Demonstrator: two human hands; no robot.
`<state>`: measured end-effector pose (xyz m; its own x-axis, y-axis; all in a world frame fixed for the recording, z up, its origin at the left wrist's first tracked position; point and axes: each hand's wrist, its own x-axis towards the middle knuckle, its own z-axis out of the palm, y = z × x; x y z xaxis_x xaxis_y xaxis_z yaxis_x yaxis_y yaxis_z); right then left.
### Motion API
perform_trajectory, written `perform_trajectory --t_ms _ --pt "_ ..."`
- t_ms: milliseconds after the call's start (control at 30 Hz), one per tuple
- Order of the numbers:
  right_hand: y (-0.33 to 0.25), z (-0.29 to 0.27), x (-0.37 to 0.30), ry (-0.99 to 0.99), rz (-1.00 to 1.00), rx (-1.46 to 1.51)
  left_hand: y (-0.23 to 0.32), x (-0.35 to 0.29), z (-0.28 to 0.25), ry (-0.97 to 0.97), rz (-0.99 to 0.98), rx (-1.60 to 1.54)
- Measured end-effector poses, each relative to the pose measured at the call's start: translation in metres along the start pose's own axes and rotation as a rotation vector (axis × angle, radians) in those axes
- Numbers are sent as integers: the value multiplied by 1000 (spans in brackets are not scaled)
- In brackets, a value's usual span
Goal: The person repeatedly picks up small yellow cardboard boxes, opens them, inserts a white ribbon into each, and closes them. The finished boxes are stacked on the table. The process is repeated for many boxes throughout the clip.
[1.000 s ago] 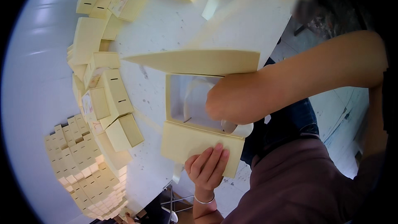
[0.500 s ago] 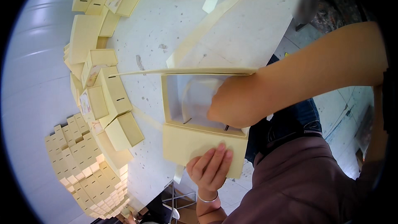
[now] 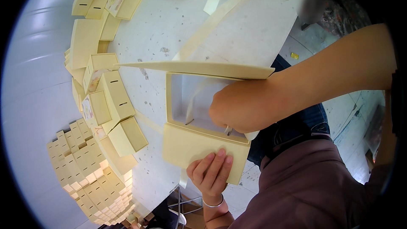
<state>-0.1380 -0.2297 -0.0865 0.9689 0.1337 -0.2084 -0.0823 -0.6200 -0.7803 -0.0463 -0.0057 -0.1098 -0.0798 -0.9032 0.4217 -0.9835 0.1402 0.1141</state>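
Observation:
A cream cardboard box (image 3: 169,97) lies open in front of me, its pale inside showing and its lid panel (image 3: 203,66) raised along the far side. My right hand (image 3: 239,107) reaches inside with curled fingers, and most of the fingertips are hidden. A pale ribbon (image 3: 191,104) loops from a slot in the box's near wall up toward that hand. Beneath my fingers, a short bit of ribbon shows at a second slot. My left hand (image 3: 211,173) grips the near flap (image 3: 182,144), fingers on top and thumb out of sight.
Several cream boxes (image 3: 116,95) stand in a row along the table's left side. Farther left rises a tall stack of slotted boxes (image 3: 87,157). Loose ribbon (image 3: 216,21) stretches across the white table (image 3: 140,38). The table edge runs close beside my body, with tiled floor beyond.
My right hand has shifted slightly down and left inside the box, and a bit of ribbon now shows at the slot below it. The raised lid panel has tilted, showing more of its face.

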Motion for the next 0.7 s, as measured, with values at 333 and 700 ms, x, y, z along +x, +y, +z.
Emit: perform_trajectory --t_ms 333,700 --pt "1 1 7 49 -66 -53 -9 5 -2 43 -1 38" --pt "1 13 9 193 26 -1 -8 5 1 47 -24 0"
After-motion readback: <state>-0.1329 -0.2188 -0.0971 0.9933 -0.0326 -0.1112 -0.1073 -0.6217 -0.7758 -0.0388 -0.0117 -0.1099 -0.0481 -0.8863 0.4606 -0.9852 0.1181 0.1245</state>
